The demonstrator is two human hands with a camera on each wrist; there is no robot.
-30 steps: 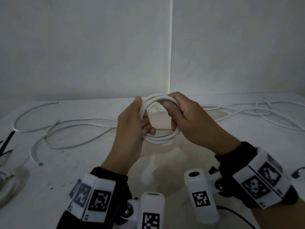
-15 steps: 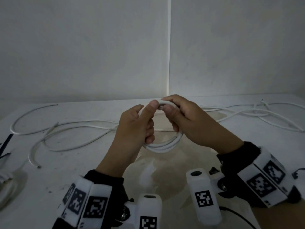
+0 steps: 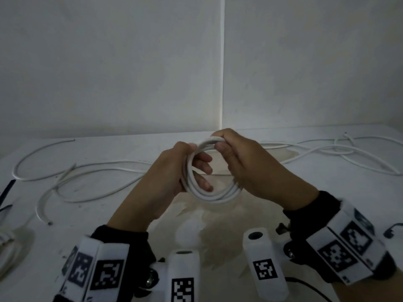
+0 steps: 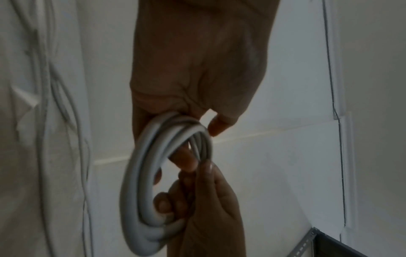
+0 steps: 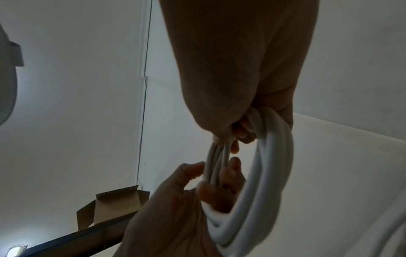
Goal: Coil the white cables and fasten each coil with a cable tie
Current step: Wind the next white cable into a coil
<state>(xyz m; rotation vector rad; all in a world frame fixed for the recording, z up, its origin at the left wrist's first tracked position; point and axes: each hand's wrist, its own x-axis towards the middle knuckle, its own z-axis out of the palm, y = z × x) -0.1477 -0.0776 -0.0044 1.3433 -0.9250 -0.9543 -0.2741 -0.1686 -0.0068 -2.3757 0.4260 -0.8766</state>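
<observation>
Since half a second ago my left hand (image 3: pixel 168 173) has slid from the top to the left side of the white coil (image 3: pixel 209 192), fingers through the ring. My right hand (image 3: pixel 250 168) pinches the top. Both grips hold it above the bench (image 3: pixel 109 214); its loose end, I think, is hidden.

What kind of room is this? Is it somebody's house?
Probably a plain work corner, not a lived-in room. Bare white walls meet behind a scuffed white table strewn with loose white cables. Both hands hold a white cable coil, and a cardboard box stands nearby.
</observation>
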